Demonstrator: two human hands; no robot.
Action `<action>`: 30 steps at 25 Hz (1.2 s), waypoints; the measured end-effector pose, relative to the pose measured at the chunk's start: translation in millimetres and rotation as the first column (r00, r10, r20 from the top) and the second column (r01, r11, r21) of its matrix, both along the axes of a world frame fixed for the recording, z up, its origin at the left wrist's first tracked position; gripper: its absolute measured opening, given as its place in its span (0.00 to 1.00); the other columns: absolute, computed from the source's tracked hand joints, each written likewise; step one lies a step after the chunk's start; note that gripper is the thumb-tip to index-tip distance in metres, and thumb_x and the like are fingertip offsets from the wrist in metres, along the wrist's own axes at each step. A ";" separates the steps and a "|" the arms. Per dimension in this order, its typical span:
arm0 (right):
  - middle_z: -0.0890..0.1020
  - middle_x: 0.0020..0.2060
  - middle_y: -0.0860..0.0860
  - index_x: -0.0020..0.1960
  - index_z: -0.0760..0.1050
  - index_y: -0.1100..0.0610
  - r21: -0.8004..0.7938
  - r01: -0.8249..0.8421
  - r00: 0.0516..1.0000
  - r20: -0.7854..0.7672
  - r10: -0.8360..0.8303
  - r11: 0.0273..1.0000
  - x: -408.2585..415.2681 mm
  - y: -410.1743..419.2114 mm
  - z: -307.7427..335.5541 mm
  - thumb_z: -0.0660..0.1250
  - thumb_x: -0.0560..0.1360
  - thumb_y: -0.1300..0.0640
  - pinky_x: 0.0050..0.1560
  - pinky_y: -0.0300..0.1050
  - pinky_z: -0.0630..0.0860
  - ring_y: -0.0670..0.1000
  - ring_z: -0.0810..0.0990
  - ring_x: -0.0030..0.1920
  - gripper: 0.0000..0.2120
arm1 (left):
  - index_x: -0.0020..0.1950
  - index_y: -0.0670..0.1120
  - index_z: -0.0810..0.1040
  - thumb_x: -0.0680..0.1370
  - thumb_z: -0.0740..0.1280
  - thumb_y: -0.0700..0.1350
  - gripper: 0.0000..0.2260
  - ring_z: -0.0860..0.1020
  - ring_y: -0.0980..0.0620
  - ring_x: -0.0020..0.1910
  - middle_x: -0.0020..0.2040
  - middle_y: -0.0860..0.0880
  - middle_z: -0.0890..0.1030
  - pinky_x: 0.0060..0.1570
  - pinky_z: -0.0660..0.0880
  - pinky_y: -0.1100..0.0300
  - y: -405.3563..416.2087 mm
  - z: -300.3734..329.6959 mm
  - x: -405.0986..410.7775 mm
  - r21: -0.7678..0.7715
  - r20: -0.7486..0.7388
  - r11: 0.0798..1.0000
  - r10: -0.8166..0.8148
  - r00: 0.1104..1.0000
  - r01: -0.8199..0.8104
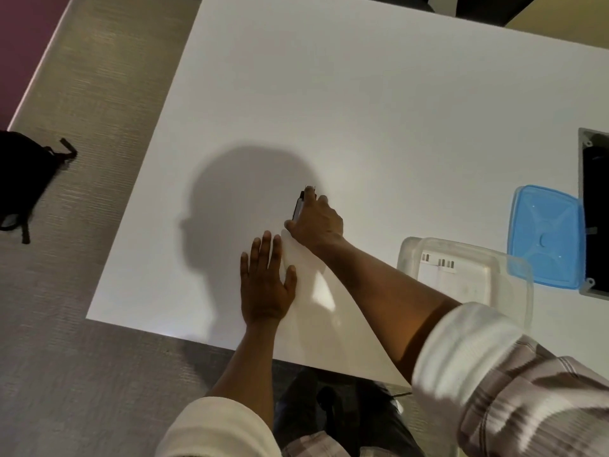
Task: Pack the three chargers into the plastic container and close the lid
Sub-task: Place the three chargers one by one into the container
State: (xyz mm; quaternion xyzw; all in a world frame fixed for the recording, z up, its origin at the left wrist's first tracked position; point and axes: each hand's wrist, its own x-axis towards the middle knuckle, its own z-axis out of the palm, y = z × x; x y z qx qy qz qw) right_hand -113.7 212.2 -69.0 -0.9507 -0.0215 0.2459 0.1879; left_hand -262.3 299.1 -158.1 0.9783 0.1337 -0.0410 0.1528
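A: We are pressing our left hand (267, 285) flat and empty left of the container (461, 275); our right hand (316, 219) is closing on a dark charger (299, 206).

B: Two white chargers (438, 268) are lying inside; next we are carrying this one rightward, lid (543, 235) waiting beyond.

A single head-worn wide-angle view is given, looking steeply down and forward from above the near edge of the white tabletop (329, 94), so no shared region with a second view is recorded. The tabletop is seen rotated in the frame, its near-left corner at lower left and its far edge running toward the upper right, with carpeted floor (82, 127) taken in along the left side. Both forearms enter from the bottom edge, close to the lens.
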 end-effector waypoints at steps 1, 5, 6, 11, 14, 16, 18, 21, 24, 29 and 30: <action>0.73 0.61 0.60 0.75 0.54 0.57 0.013 -0.005 1.000 0.003 0.005 1.000 -4.3 -4.7 -0.2 0.71 0.72 0.47 0.50 0.56 0.77 0.64 0.80 0.55 0.40 | 0.81 0.50 0.54 0.81 0.53 0.60 0.30 0.53 0.47 0.81 0.82 0.48 0.56 0.80 0.50 0.46 0.1 -0.1 -0.3 0.001 -0.001 1.000 0.000 1.000 0.000; 0.74 0.59 0.60 0.75 0.54 0.55 0.050 0.005 1.000 0.002 -0.005 0.999 -27.2 -32.1 -2.1 0.70 0.72 0.50 0.47 0.56 0.79 0.65 0.81 0.52 0.38 | 0.81 0.50 0.52 0.81 0.52 0.59 0.30 0.52 0.47 0.81 0.82 0.48 0.54 0.80 0.51 0.45 -0.1 0.1 -1.2 0.011 -0.002 1.000 -0.004 1.000 0.004; 0.74 0.58 0.61 0.75 0.54 0.55 0.052 0.007 1.000 0.003 -0.008 0.999 -33.4 -39.9 -2.5 0.69 0.72 0.51 0.47 0.55 0.79 0.65 0.81 0.52 0.38 | 0.81 0.50 0.52 0.81 0.52 0.59 0.30 0.52 0.47 0.81 0.82 0.48 0.54 0.80 0.51 0.45 -0.1 0.3 -1.3 0.018 -0.002 1.000 -0.006 1.000 0.006; 0.73 0.56 0.61 0.74 0.56 0.55 0.068 0.011 1.000 -0.016 -0.010 0.998 -59.5 -77.2 -0.6 0.69 0.71 0.55 0.45 0.53 0.76 0.66 0.80 0.50 0.37 | 0.82 0.48 0.51 0.81 0.51 0.57 0.30 0.51 0.45 0.81 0.82 0.46 0.53 0.79 0.51 0.43 -2.7 1.2 -2.0 0.060 0.004 0.998 -0.030 1.000 0.030; 0.74 0.55 0.61 0.73 0.56 0.53 0.096 0.028 1.000 0.001 -0.029 0.995 -71.6 -95.0 5.7 0.69 0.70 0.56 0.46 0.54 0.76 0.65 0.80 0.49 0.36 | 0.82 0.45 0.48 0.82 0.50 0.55 0.30 0.48 0.43 0.82 0.82 0.43 0.50 0.79 0.50 0.41 -11.5 0.0 -0.1 0.066 -0.006 0.997 -0.037 0.999 0.037; 0.75 0.54 0.60 0.73 0.57 0.53 0.125 0.033 0.999 0.019 -0.035 0.992 -78.4 -105.7 13.7 0.69 0.70 0.55 0.47 0.56 0.78 0.65 0.80 0.49 0.36 | 0.81 0.43 0.46 0.82 0.50 0.56 0.31 0.47 0.42 0.82 0.82 0.42 0.48 0.79 0.49 0.41 -24.1 1.3 4.4 0.057 -0.024 0.997 -0.048 0.999 0.049; 0.75 0.54 0.59 0.73 0.56 0.51 0.160 0.026 0.998 0.052 -0.034 0.987 -84.0 -118.6 25.8 0.70 0.70 0.53 0.47 0.56 0.80 0.63 0.80 0.48 0.36 | 0.81 0.42 0.45 0.82 0.49 0.56 0.32 0.47 0.42 0.82 0.82 0.42 0.47 0.79 0.49 0.41 -42.9 3.0 9.8 0.047 -0.034 0.995 -0.091 0.995 0.093; 0.76 0.54 0.57 0.73 0.57 0.49 0.256 0.046 0.985 0.151 -0.087 0.966 -89.9 -141.8 48.2 0.72 0.70 0.51 0.46 0.54 0.83 0.59 0.81 0.48 0.37 | 0.81 0.42 0.44 0.81 0.47 0.57 0.33 0.47 0.42 0.81 0.82 0.41 0.47 0.79 0.48 0.40 -73.2 5.4 16.7 0.045 -0.048 0.989 -0.137 0.989 0.139; 0.77 0.54 0.54 0.73 0.58 0.50 0.354 0.077 0.932 0.307 -0.194 0.932 -94.0 -177.4 69.5 0.72 0.70 0.51 0.45 0.46 0.82 0.52 0.79 0.48 0.36 | 0.81 0.42 0.45 0.81 0.46 0.57 0.32 0.48 0.42 0.81 0.82 0.41 0.47 0.79 0.49 0.40 -108.0 8.1 26.6 0.037 -0.064 0.977 -0.210 0.976 0.212; 0.78 0.60 0.53 0.74 0.58 0.48 0.282 0.245 0.905 0.277 -0.323 0.928 -96.1 -257.8 78.6 0.75 0.69 0.52 0.54 0.49 0.79 0.53 0.79 0.55 0.39 | 0.81 0.41 0.45 0.81 0.48 0.56 0.32 0.47 0.41 0.81 0.82 0.41 0.47 0.79 0.50 0.40 -154.8 12.3 40.9 0.007 -0.079 0.966 -0.257 0.963 0.259; 0.78 0.60 0.54 0.75 0.58 0.48 0.234 0.272 0.913 0.244 -0.327 0.933 -97.4 -273.5 75.5 0.75 0.69 0.52 0.55 0.50 0.79 0.54 0.79 0.56 0.39 | 0.81 0.40 0.46 0.81 0.49 0.55 0.32 0.48 0.41 0.81 0.82 0.40 0.48 0.79 0.50 0.40 -157.4 11.5 40.6 0.003 -0.070 0.969 -0.246 0.967 0.247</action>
